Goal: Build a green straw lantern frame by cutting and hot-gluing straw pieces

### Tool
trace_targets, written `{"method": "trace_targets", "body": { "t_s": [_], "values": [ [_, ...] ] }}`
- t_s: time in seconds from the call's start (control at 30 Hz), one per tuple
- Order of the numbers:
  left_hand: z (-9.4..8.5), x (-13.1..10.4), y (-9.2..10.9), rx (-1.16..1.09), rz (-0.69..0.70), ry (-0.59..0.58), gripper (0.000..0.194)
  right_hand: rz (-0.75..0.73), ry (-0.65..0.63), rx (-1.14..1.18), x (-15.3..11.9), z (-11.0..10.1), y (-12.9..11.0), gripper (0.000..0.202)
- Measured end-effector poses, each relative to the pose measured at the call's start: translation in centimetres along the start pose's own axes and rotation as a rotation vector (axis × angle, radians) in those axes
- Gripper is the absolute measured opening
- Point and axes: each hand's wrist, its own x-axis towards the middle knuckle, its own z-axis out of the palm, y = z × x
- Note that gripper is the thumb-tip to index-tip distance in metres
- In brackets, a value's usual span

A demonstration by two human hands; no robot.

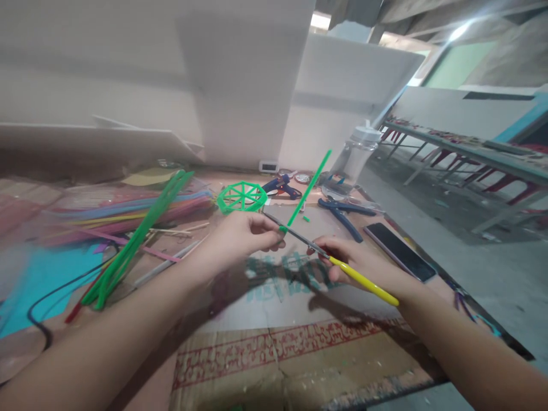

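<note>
My left hand [257, 233] pinches the lower end of a thin green stick [309, 188], which slants up to the right. My right hand [346, 260] grips scissors with yellow handles [363, 279]; their blades meet the green stick just beside my left fingertips. Whether the blades are fully closed is hard to make out. Behind my left hand lies a green wheel-shaped frame with spokes [242, 197]. A short green piece [306, 218] rests on the table beyond the scissors.
Green strips [141, 240] and coloured bundles lie at the left, near a blue sheet [55, 279]. Toward the right are pliers [342, 214], a phone [400, 251] and a clear bottle [353, 160]. A glue gun [280, 185] sits at the back, before white boards.
</note>
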Motion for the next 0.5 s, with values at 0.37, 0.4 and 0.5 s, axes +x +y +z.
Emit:
{"method": "trace_targets", "body": {
  "t_s": [0.37,0.4,0.5],
  "values": [
    [0.23,-0.16,0.39,0.019,-0.029,0.009,0.010,0.032,0.019,-0.093,-0.18,-0.09,-0.21,0.056],
    [0.25,-0.21,0.48,0.024,-0.033,0.013,0.010,0.041,0.020,-0.086,-0.13,-0.07,-0.16,0.054],
    [0.24,-0.30,0.64,0.032,-0.035,0.012,0.011,0.068,0.014,-0.057,0.05,-0.02,0.14,0.043]
  ]
}}
